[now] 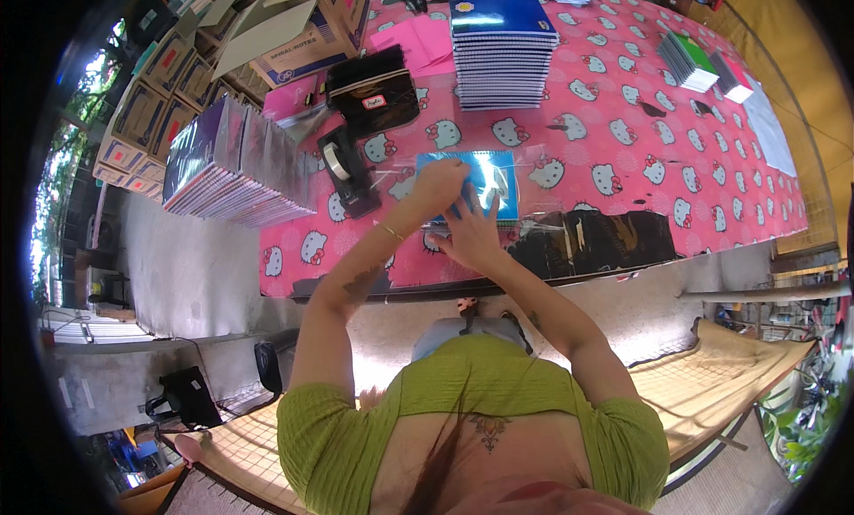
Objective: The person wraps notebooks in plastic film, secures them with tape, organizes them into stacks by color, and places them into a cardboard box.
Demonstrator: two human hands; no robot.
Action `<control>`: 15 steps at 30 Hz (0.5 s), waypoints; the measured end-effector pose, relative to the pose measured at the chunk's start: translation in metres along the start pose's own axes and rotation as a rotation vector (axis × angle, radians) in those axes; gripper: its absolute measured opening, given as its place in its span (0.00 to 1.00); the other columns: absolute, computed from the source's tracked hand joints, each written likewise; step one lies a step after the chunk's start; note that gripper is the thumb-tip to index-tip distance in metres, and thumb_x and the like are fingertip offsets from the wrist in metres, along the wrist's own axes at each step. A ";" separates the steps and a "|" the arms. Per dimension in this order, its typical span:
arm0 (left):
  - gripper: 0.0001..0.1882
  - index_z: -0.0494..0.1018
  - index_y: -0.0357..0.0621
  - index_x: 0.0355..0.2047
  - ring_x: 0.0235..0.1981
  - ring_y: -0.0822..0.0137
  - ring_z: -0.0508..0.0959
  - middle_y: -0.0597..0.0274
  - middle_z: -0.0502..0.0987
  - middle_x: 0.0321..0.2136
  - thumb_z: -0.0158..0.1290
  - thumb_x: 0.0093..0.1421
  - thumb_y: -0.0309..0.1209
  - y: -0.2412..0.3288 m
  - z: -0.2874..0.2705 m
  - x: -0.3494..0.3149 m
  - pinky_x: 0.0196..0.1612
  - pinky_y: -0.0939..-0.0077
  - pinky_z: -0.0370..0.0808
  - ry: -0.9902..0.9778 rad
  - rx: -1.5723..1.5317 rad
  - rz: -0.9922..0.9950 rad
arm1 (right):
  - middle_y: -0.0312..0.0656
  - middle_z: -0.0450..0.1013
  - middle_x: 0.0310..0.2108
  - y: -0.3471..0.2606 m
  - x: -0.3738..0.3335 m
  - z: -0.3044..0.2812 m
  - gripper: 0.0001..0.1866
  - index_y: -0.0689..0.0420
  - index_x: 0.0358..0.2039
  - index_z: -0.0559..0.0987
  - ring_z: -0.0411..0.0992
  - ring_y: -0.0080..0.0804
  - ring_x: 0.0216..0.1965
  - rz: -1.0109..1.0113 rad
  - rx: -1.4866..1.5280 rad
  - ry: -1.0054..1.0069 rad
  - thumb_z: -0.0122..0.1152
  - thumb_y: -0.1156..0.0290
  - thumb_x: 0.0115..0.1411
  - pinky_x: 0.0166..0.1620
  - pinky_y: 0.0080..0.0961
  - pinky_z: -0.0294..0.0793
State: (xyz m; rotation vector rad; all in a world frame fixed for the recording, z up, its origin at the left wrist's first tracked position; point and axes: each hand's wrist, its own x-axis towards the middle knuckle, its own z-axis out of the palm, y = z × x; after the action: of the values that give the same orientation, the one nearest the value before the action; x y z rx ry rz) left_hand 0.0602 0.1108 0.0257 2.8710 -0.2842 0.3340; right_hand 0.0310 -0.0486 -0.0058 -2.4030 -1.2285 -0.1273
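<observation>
Blue notebook (485, 181) lies under both hands' flat, seemingly released fingers (463, 214).

A black tape dispenser (345, 170) sits at nine o'clock on the pink patterned counter (623, 141); a tall stack of spiral notebooks (503, 57) stands at twelve, cardboard boxes (294, 30) at eleven

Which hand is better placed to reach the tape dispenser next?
Probably the left hand: it rests on the blue notebook on the side nearer the black tape dispenser. The right hand presses the notebook's near edge, farther away.
</observation>
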 end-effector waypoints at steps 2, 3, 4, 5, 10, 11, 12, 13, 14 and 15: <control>0.09 0.76 0.38 0.34 0.36 0.50 0.80 0.50 0.80 0.35 0.53 0.53 0.26 0.015 0.015 -0.012 0.36 0.58 0.77 0.070 -0.068 -0.060 | 0.49 0.58 0.66 0.006 -0.002 0.004 0.39 0.50 0.63 0.68 0.46 0.57 0.70 -0.012 -0.018 -0.023 0.58 0.41 0.56 0.60 0.79 0.36; 0.09 0.76 0.37 0.35 0.38 0.50 0.80 0.49 0.80 0.35 0.53 0.53 0.26 0.022 0.022 -0.016 0.38 0.59 0.78 0.103 -0.103 -0.090 | 0.49 0.58 0.66 0.010 -0.003 0.006 0.40 0.50 0.64 0.68 0.45 0.58 0.70 -0.024 -0.027 -0.040 0.58 0.41 0.56 0.59 0.81 0.35; 0.09 0.76 0.37 0.35 0.39 0.50 0.80 0.49 0.80 0.36 0.53 0.53 0.26 0.028 0.026 -0.019 0.39 0.59 0.78 0.138 -0.119 -0.118 | 0.50 0.58 0.66 0.012 -0.004 0.008 0.40 0.50 0.64 0.68 0.44 0.59 0.71 -0.038 -0.036 -0.057 0.58 0.41 0.56 0.58 0.82 0.35; 0.09 0.76 0.36 0.36 0.40 0.49 0.81 0.49 0.80 0.38 0.52 0.54 0.25 0.033 0.030 -0.022 0.41 0.60 0.78 0.173 -0.134 -0.146 | 0.50 0.59 0.66 0.014 -0.004 0.009 0.40 0.50 0.64 0.67 0.44 0.59 0.71 -0.043 -0.052 -0.059 0.58 0.41 0.56 0.58 0.82 0.34; 0.10 0.76 0.36 0.37 0.43 0.50 0.81 0.47 0.80 0.40 0.52 0.54 0.25 0.046 0.038 -0.024 0.46 0.62 0.78 0.246 -0.055 -0.161 | 0.50 0.60 0.66 0.024 -0.005 0.016 0.38 0.51 0.63 0.68 0.47 0.56 0.70 -0.064 -0.069 0.000 0.58 0.44 0.57 0.59 0.82 0.33; 0.10 0.76 0.36 0.37 0.42 0.51 0.81 0.48 0.80 0.40 0.52 0.55 0.25 0.047 0.040 -0.024 0.46 0.62 0.78 0.271 -0.044 -0.156 | 0.50 0.60 0.66 0.025 -0.005 0.018 0.38 0.51 0.63 0.68 0.47 0.56 0.70 -0.061 -0.037 0.007 0.58 0.44 0.57 0.58 0.83 0.32; 0.10 0.77 0.36 0.37 0.42 0.51 0.81 0.48 0.81 0.39 0.52 0.55 0.25 0.048 0.042 -0.025 0.46 0.62 0.78 0.294 -0.033 -0.150 | 0.50 0.60 0.66 0.026 -0.005 0.019 0.37 0.51 0.63 0.69 0.48 0.55 0.70 -0.057 -0.006 0.013 0.58 0.45 0.57 0.58 0.83 0.32; 0.09 0.77 0.36 0.37 0.42 0.52 0.81 0.48 0.81 0.40 0.52 0.56 0.25 0.047 0.043 -0.025 0.46 0.62 0.78 0.272 -0.044 -0.176 | 0.50 0.61 0.65 0.024 -0.002 0.016 0.36 0.52 0.62 0.69 0.48 0.55 0.70 -0.051 0.028 0.000 0.58 0.46 0.57 0.59 0.82 0.32; 0.09 0.77 0.37 0.38 0.43 0.52 0.81 0.48 0.81 0.40 0.52 0.57 0.25 0.045 0.043 -0.027 0.46 0.62 0.78 0.250 -0.055 -0.201 | 0.50 0.61 0.65 0.021 -0.001 0.012 0.35 0.52 0.61 0.70 0.48 0.55 0.70 -0.043 0.063 -0.017 0.58 0.48 0.57 0.59 0.81 0.32; 0.09 0.77 0.37 0.38 0.43 0.53 0.81 0.48 0.81 0.40 0.52 0.58 0.25 0.043 0.042 -0.030 0.46 0.62 0.78 0.228 -0.067 -0.227 | 0.51 0.61 0.65 0.019 -0.001 0.008 0.33 0.52 0.60 0.71 0.49 0.55 0.70 -0.028 0.101 -0.058 0.59 0.50 0.57 0.61 0.78 0.33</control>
State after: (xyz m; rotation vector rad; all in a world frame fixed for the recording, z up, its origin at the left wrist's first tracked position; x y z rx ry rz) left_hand 0.0308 0.0645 -0.0125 2.7298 0.0703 0.5885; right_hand 0.0446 -0.0555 -0.0196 -2.3179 -1.2639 -0.0033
